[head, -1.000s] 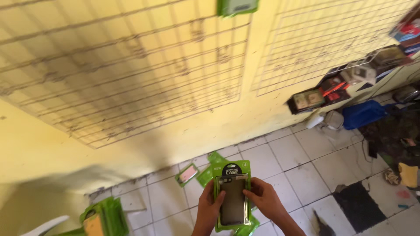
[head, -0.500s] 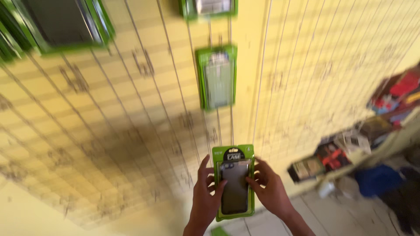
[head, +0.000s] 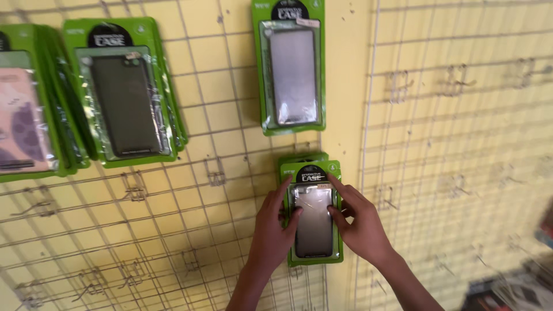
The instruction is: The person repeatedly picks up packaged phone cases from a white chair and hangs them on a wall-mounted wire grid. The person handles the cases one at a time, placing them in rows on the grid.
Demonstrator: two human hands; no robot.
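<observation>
A green blister pack with a grey phone case (head: 314, 222) is pressed against the wire grid on the yellow wall, in front of another green pack hanging there. My left hand (head: 273, 233) grips its left edge with the thumb across the front. My right hand (head: 360, 224) holds the right edge, index finger reaching toward the pack's black top label.
Above hangs a green pack with a clear case (head: 292, 66). At upper left hang a stack with a dark case (head: 124, 95) and one with a pink case (head: 23, 115). Bare wire hooks (head: 135, 187) stick out of the grid panels (head: 461, 144). Shelf goods blur at bottom right.
My view swung up from the tiled floor to the wall. Both hands carried the green pack up and in against the grid, below the hanging clear-case pack.
</observation>
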